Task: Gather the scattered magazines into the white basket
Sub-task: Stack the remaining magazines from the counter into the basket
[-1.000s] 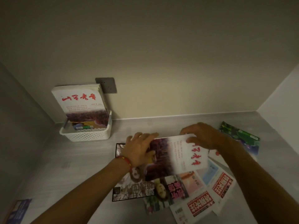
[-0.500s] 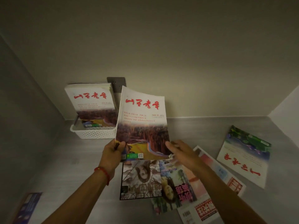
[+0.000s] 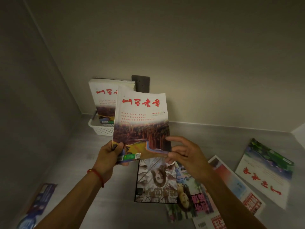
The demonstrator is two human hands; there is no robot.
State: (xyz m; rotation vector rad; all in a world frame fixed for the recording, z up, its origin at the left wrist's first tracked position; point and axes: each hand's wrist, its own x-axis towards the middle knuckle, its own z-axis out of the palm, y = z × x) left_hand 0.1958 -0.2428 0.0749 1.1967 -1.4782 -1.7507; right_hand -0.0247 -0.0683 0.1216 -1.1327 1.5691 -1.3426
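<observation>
Magazine upright — left hand grip

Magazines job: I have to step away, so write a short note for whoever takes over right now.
Left hand grips the raised magazine by its lower left corner. Right hand is open by its lower right corner; contact unclear.
Done: several magazines stand in the white basket at the back wall.
Left: put the raised one in, then gather the overlapping pile on the floor in front, the magazine on the right and the blue one at lower left.
</observation>
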